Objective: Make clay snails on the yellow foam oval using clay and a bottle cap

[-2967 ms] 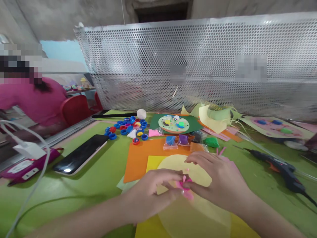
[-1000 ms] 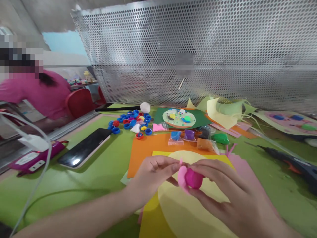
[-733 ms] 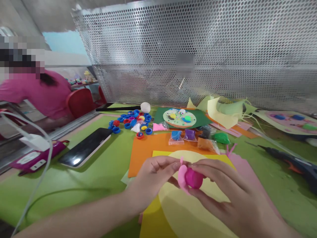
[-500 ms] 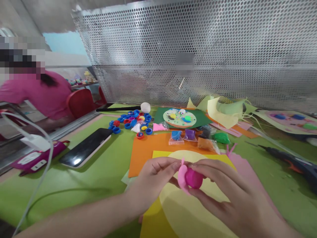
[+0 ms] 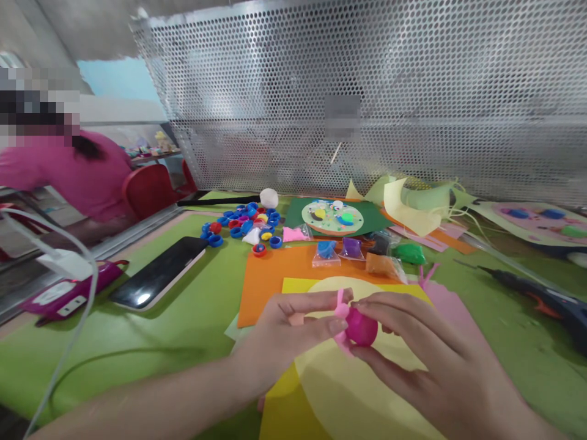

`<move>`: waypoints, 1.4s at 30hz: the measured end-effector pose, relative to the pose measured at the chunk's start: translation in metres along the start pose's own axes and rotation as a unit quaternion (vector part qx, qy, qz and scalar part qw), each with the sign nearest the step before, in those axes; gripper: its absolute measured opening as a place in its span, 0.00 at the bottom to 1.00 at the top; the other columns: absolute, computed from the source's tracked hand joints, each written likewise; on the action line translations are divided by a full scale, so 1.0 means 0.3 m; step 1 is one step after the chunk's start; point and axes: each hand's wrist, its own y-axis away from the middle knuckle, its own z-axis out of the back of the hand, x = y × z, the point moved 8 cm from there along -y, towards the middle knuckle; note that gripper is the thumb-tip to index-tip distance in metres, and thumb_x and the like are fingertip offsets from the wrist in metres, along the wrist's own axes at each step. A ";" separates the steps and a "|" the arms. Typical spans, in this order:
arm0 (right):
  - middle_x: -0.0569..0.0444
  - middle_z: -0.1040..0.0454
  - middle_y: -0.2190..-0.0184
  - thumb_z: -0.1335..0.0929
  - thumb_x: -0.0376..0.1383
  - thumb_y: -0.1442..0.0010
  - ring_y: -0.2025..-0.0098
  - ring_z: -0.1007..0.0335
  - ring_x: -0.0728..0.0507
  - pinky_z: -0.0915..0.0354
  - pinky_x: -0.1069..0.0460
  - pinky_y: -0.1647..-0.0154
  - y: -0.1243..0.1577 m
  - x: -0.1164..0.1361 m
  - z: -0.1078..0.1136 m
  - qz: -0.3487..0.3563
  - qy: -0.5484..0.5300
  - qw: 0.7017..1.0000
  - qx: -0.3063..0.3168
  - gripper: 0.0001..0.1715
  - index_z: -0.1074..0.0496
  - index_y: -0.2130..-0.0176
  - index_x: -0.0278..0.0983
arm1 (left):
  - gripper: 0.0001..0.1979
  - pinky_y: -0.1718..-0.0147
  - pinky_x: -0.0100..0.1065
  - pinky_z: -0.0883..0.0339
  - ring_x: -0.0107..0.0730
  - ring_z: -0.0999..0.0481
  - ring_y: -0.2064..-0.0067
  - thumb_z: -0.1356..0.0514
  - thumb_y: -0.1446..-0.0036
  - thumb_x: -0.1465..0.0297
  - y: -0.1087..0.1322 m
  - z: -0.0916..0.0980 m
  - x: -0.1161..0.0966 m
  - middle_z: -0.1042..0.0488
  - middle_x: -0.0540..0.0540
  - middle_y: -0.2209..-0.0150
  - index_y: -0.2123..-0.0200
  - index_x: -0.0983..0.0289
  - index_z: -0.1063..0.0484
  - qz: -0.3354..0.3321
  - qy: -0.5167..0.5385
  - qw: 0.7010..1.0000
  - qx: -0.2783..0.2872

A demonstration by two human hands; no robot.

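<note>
My right hand [image 5: 426, 351] grips a magenta bottle cap [image 5: 364, 329] between its thumb below and fingers above. Against the cap's left side lies a curved strip of light pink clay [image 5: 342, 343], its thin tip sticking up. My left hand [image 5: 279, 342] pinches this strip, with the thumb pressed on its front near the top. Both hands are over a pale yellow paper circle [image 5: 330, 391], which lies on a darker yellow sheet [image 5: 279, 409].
Behind are bagged clays, including a purple one [image 5: 352, 247], on orange paper [image 5: 261, 275]. Loose bottle caps [image 5: 236, 232] gather at back left. A phone [image 5: 160, 272] and power strip [image 5: 73, 290] lie left, a glue gun [image 5: 536, 293] right. A perforated metal panel [image 5: 284, 122] stands behind.
My left thumb has moved down and right onto the front of the pink clay, covering part of it. My right hand keeps its hold on the cap.
</note>
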 end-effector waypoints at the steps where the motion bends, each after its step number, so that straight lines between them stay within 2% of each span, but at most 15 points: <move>1: 0.53 0.28 0.63 0.32 0.33 0.43 0.60 0.31 0.48 0.34 0.54 0.56 0.000 -0.001 0.000 -0.001 0.002 1.000 0.000 0.10 0.33 0.59 0.34 | 0.08 0.52 0.30 0.34 0.34 0.29 0.49 0.34 0.52 0.68 -0.001 -0.001 -0.001 0.24 0.47 0.54 0.65 0.52 0.22 -0.001 0.003 1.000 0.003; 5: 0.53 0.26 0.67 0.34 0.34 0.42 0.63 0.29 0.47 0.32 0.54 0.59 -0.010 0.006 0.009 0.007 0.016 1.000 -0.012 0.06 0.31 0.62 0.35 | 0.06 0.51 0.30 0.35 0.34 0.30 0.48 0.34 0.52 0.68 -0.005 -0.001 -0.011 0.25 0.47 0.54 0.68 0.52 0.22 -0.018 0.013 1.000 0.003; 8: 0.53 0.25 0.68 0.35 0.35 0.40 0.65 0.28 0.47 0.31 0.54 0.63 -0.015 0.010 0.016 0.014 0.034 0.999 -0.023 0.06 0.30 0.64 0.36 | 0.09 0.50 0.32 0.35 0.36 0.30 0.47 0.35 0.52 0.67 -0.006 0.005 -0.001 0.25 0.48 0.53 0.64 0.52 0.23 0.008 -0.003 1.000 -0.011; 11: 0.53 0.25 0.67 0.35 0.34 0.41 0.63 0.28 0.46 0.30 0.53 0.62 -0.010 0.004 0.007 0.009 0.036 0.999 -0.012 0.07 0.30 0.62 0.35 | 0.09 0.48 0.34 0.37 0.36 0.32 0.46 0.35 0.51 0.67 -0.007 0.016 0.001 0.25 0.49 0.53 0.63 0.53 0.23 0.018 -0.029 0.999 -0.024; 14: 0.52 0.26 0.65 0.34 0.33 0.43 0.62 0.29 0.45 0.30 0.52 0.61 -0.001 -0.003 -0.008 0.005 0.034 0.999 0.010 0.07 0.30 0.61 0.34 | 0.07 0.46 0.34 0.40 0.36 0.34 0.44 0.35 0.51 0.67 -0.011 0.017 -0.008 0.27 0.48 0.51 0.65 0.54 0.22 -0.004 -0.029 0.999 -0.012; 18: 0.51 0.26 0.63 0.35 0.34 0.41 0.62 0.29 0.45 0.30 0.50 0.62 0.005 -0.003 -0.017 0.005 0.041 0.999 0.019 0.08 0.32 0.60 0.35 | 0.09 0.50 0.37 0.35 0.38 0.32 0.46 0.33 0.54 0.67 -0.014 0.031 0.001 0.29 0.49 0.49 0.66 0.54 0.22 0.007 -0.009 0.999 -0.030; 22: 0.50 0.27 0.63 0.35 0.34 0.41 0.63 0.29 0.45 0.31 0.50 0.63 0.008 0.003 -0.021 0.012 0.041 0.999 0.023 0.08 0.32 0.60 0.34 | 0.05 0.51 0.35 0.34 0.39 0.31 0.47 0.34 0.54 0.68 -0.013 0.032 0.001 0.27 0.50 0.50 0.70 0.57 0.21 0.013 -0.033 0.998 -0.046; 25: 0.50 0.26 0.63 0.35 0.33 0.41 0.62 0.29 0.45 0.31 0.50 0.63 0.008 -0.005 -0.012 0.017 0.059 0.998 0.023 0.08 0.31 0.60 0.33 | 0.10 0.52 0.37 0.33 0.40 0.31 0.47 0.37 0.49 0.64 -0.020 0.038 -0.005 0.28 0.53 0.50 0.62 0.59 0.23 0.010 -0.058 0.997 -0.053; 27: 0.50 0.26 0.62 0.36 0.34 0.40 0.61 0.29 0.44 0.31 0.50 0.63 0.004 -0.027 0.006 0.013 0.091 0.996 0.019 0.08 0.31 0.60 0.34 | 0.15 0.55 0.38 0.32 0.41 0.31 0.47 0.43 0.44 0.62 -0.032 0.048 -0.018 0.30 0.55 0.48 0.55 0.59 0.27 -0.012 -0.116 0.992 -0.052; 30: 0.51 0.27 0.61 0.38 0.38 0.40 0.62 0.29 0.43 0.32 0.49 0.67 -0.004 -0.109 0.046 -0.053 0.142 0.989 0.003 0.11 0.31 0.58 0.36 | 0.17 0.52 0.41 0.35 0.42 0.34 0.45 0.44 0.44 0.63 -0.055 0.041 -0.034 0.33 0.56 0.45 0.50 0.59 0.32 -0.066 -0.296 0.953 -0.003; 32: 0.53 0.27 0.63 0.38 0.42 0.41 0.67 0.28 0.44 0.33 0.51 0.74 0.000 -0.187 0.058 -0.130 0.156 0.979 0.012 0.13 0.31 0.59 0.38 | 0.23 0.47 0.46 0.43 0.44 0.37 0.43 0.43 0.44 0.64 -0.070 0.015 -0.023 0.32 0.55 0.46 0.45 0.58 0.38 -0.103 -0.429 0.896 0.054; 34: 0.54 0.27 0.65 0.37 0.43 0.43 0.73 0.30 0.45 0.36 0.52 0.78 0.015 -0.262 0.041 -0.208 0.153 0.964 0.058 0.13 0.30 0.60 0.40 | 0.27 0.45 0.48 0.46 0.44 0.40 0.42 0.45 0.42 0.65 -0.085 -0.016 0.007 0.33 0.55 0.45 0.40 0.58 0.47 -0.119 -0.515 0.841 0.110; 36: 0.55 0.27 0.67 0.37 0.41 0.44 0.74 0.30 0.46 0.36 0.52 0.76 0.040 -0.322 0.004 -0.275 0.119 0.945 0.129 0.11 0.30 0.62 0.41 | 0.27 0.45 0.47 0.46 0.43 0.42 0.41 0.49 0.40 0.68 -0.099 -0.042 0.032 0.38 0.56 0.41 0.38 0.60 0.53 -0.128 -0.568 0.799 0.150; 39: 0.56 0.27 0.69 0.37 0.38 0.45 0.72 0.30 0.46 0.36 0.51 0.71 0.063 -0.360 -0.033 -0.319 0.046 0.926 0.197 0.09 0.29 0.65 0.41 | 0.28 0.46 0.44 0.44 0.42 0.41 0.42 0.54 0.39 0.73 -0.110 -0.058 0.043 0.40 0.57 0.41 0.37 0.60 0.59 -0.133 -0.614 0.761 0.162; 42: 0.56 0.26 0.68 0.39 0.42 0.43 0.70 0.30 0.46 0.37 0.51 0.69 0.060 -0.367 -0.026 -0.324 0.011 0.924 0.202 0.12 0.29 0.67 0.41 | 0.32 0.47 0.47 0.44 0.47 0.43 0.41 0.52 0.39 0.63 -0.090 -0.054 0.033 0.43 0.60 0.39 0.36 0.61 0.64 -0.125 -0.649 0.735 0.154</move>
